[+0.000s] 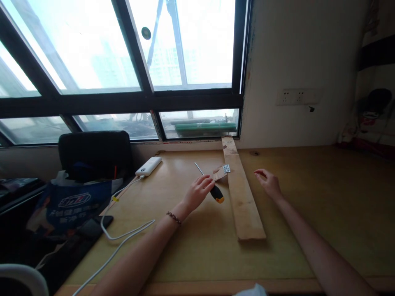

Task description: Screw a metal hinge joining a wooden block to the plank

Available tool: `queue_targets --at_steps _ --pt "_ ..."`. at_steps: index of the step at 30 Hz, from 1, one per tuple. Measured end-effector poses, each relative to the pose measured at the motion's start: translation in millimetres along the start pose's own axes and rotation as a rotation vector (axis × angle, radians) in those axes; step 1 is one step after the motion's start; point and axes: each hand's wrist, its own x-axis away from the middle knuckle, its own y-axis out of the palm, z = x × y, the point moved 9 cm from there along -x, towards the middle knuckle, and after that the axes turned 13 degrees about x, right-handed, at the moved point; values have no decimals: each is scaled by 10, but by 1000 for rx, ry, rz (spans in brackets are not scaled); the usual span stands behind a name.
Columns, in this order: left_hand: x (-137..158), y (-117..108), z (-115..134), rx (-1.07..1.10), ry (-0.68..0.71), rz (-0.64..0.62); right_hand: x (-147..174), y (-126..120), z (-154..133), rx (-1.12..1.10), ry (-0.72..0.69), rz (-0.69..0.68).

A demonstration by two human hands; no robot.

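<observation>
A screwdriver (217, 195) with a black and yellow handle crosses under the fingers of my left hand (199, 192), which are closed over its middle. Its metal shaft points away to the left. Just past those fingertips is a small wood piece (220, 174), joined by a metal hinge (226, 168) to the left edge of a long wooden board (243, 201). Right of the board, my right hand (269, 183) is raised with thumb and forefinger pinched together; anything between them is too small to make out.
A white power bank (148, 166) with a white cable (123, 237) lies at the table's left side. Beyond that edge are a black chair (95, 150) and a blue bag (72, 205). The board's far end reaches the window sill. A wall socket (298, 97) is at right.
</observation>
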Motion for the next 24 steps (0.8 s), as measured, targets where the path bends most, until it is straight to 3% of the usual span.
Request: queue_targets --at_steps 5,12,24 --pt "186 190 -107 49 52 -175 233 -41 82 256 -63 8" --pt "165 216 -81 144 13 -250 233 -52 179 390 -74 -3" --pt "197 271 -161 332 -59 -274 243 -271 808 227 335 162"
